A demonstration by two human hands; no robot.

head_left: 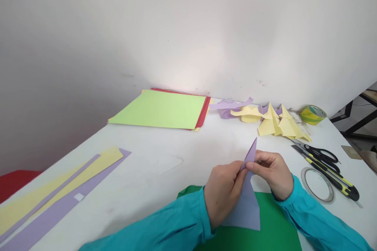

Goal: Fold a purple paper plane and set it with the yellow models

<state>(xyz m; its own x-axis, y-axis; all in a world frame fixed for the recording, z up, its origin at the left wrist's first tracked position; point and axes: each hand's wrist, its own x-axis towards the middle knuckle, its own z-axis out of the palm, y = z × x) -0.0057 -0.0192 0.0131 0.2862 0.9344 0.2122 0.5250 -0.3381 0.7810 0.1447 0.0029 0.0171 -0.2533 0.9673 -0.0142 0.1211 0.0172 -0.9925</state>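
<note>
A folded piece of purple paper (pixel 247 208) is held between my two hands, its narrow pointed tip standing up and its wider end hanging below. My left hand (pixel 225 190) is closed around its left side, thumb and fingers pinching near the middle. From the right, my right hand (pixel 272 172) pinches the same paper just under the tip, thumb in front. Part of the paper is hidden behind my left hand. Beneath the hands lies a green sheet (pixel 277 219) on the white table.
A light green sheet (pixel 161 110) tops a paper stack by the wall. Folded yellow paper shapes (pixel 271 121) stand beside a tape roll (pixel 312 115). Scissors (pixel 321 155), a utility knife (pixel 330 174) and a thin tape ring (pixel 318 185) lie right; yellow strips (pixel 85 178) and purple strips (pixel 55 215) left.
</note>
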